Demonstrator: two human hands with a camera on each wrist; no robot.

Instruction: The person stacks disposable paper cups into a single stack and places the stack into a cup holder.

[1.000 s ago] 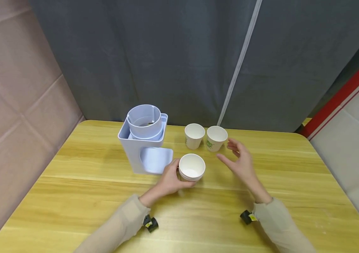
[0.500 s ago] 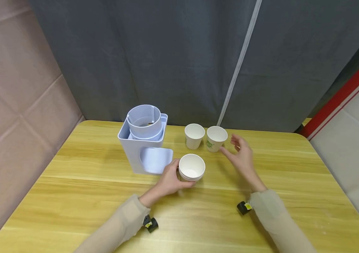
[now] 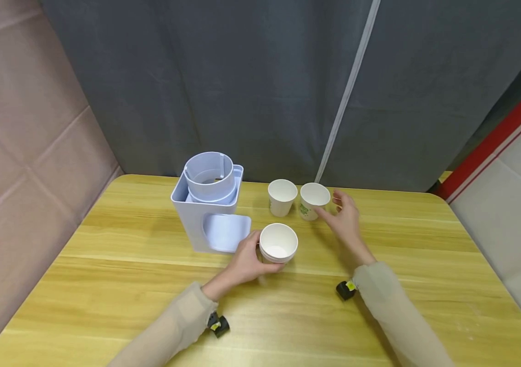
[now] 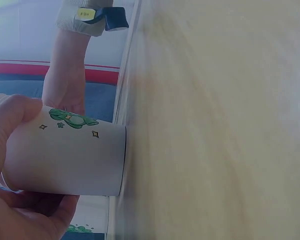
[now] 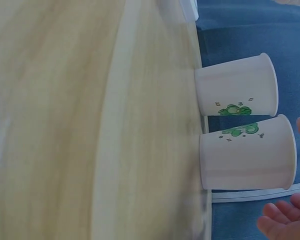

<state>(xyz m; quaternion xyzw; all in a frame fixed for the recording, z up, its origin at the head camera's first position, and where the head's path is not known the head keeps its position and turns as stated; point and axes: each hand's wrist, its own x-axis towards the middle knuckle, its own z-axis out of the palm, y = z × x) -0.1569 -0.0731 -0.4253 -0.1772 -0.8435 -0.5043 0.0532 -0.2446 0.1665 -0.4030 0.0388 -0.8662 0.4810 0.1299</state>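
Note:
My left hand (image 3: 246,259) grips a small stack of nested white paper cups (image 3: 279,241), thumb on one side and fingers on the other. In the left wrist view the outer cup (image 4: 70,155), printed in green, stands with its base on the table. Behind the stack are two more white paper cups side by side, a left one (image 3: 282,198) and a right one (image 3: 313,201). My right hand (image 3: 345,219) is at the right cup, thumb and fingers spread to either side. The right wrist view shows a gap between its fingers (image 5: 275,212) and that cup (image 5: 247,157).
A pale blue plastic holder (image 3: 191,224) with a round open cylinder (image 3: 210,178) on top and a flat tray (image 3: 228,232) stands left of the cups. The wooden table (image 3: 127,290) ends at a dark grey curtain (image 3: 251,92) behind them.
My right hand shifts slightly away from the right cup, then comes back leftward, with its thumb now in front of the cup. The left hand and the stack stay put.

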